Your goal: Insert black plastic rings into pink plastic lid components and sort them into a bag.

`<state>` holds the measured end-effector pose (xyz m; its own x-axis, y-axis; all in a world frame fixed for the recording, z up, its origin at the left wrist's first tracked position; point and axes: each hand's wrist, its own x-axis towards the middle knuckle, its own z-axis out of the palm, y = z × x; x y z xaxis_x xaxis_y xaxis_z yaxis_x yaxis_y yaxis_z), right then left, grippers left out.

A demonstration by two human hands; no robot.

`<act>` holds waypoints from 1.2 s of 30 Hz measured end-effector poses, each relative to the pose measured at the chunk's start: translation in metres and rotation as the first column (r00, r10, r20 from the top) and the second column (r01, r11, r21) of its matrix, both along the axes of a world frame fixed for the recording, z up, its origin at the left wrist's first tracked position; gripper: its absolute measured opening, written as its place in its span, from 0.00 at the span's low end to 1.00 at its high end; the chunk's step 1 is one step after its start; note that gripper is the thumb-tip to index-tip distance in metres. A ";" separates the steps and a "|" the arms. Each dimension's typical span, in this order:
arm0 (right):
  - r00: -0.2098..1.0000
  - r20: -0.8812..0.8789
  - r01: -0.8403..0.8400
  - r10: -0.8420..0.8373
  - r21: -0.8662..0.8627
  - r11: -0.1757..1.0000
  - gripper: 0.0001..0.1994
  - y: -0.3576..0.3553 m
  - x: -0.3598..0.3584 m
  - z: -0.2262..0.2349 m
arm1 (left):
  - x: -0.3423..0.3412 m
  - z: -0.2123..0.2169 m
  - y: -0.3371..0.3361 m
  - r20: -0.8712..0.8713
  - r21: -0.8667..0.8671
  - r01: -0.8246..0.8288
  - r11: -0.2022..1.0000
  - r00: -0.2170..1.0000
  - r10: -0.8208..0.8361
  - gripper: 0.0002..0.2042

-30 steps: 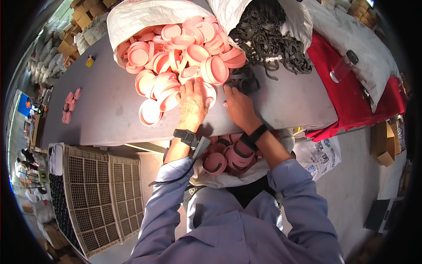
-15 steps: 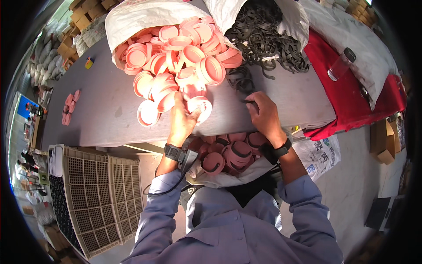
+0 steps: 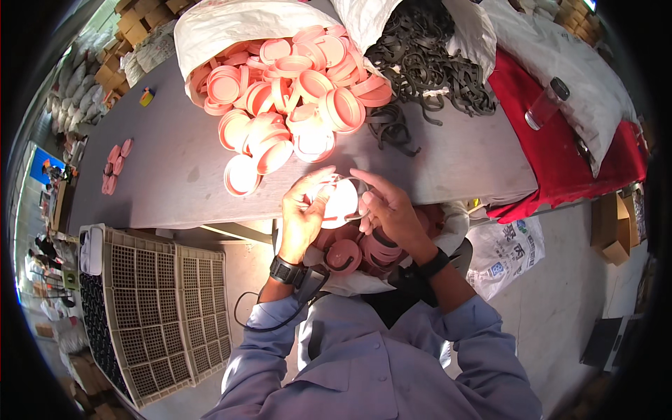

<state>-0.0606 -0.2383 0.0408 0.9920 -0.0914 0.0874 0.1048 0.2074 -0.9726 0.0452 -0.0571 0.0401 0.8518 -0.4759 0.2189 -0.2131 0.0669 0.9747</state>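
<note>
- Left hand [image 3: 302,218] and right hand [image 3: 389,210] both closed on one pink lid [image 3: 339,203], held at the near edge of the grey worktop [image 3: 175,175], above the bag of done lids [image 3: 364,252] in the lap.
- A dark ring [image 3: 358,218] seems to sit at the lid's rim under the right fingers — hard to tell.
- Best bet: steady the lid with the left grip, press the ring round evenly — no twists.
- Loose lids [image 3: 294,91] and black rings [image 3: 427,63] lie further back.

We stand at a long grey table [image 3: 168,175] under bright light, with pale plastic crates [image 3: 150,308] at seven o'clock and cardboard boxes [image 3: 616,224] on concrete floor [image 3: 560,308] at four o'clock.
</note>
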 end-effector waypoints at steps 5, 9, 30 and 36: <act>0.995 0.019 0.096 -0.102 0.208 0.973 0.25 0.008 -0.003 0.002 | 0.003 0.010 0.001 0.104 0.033 0.015 0.999 0.994 -0.019 0.16; 0.999 -0.006 0.039 -0.039 0.163 0.986 0.25 0.002 0.001 0.009 | -0.003 0.018 -0.001 0.048 0.034 0.023 0.999 0.999 -0.025 0.15; 0.985 -0.077 0.153 -0.158 -0.056 0.987 0.30 0.042 -0.019 -0.002 | -0.005 0.013 0.001 -0.069 0.017 -0.017 1.000 0.997 0.018 0.10; 0.991 -0.058 0.119 -0.124 -0.090 0.989 0.38 0.036 -0.026 -0.016 | -0.018 0.009 0.001 -0.120 -0.018 -0.030 0.999 0.992 0.027 0.09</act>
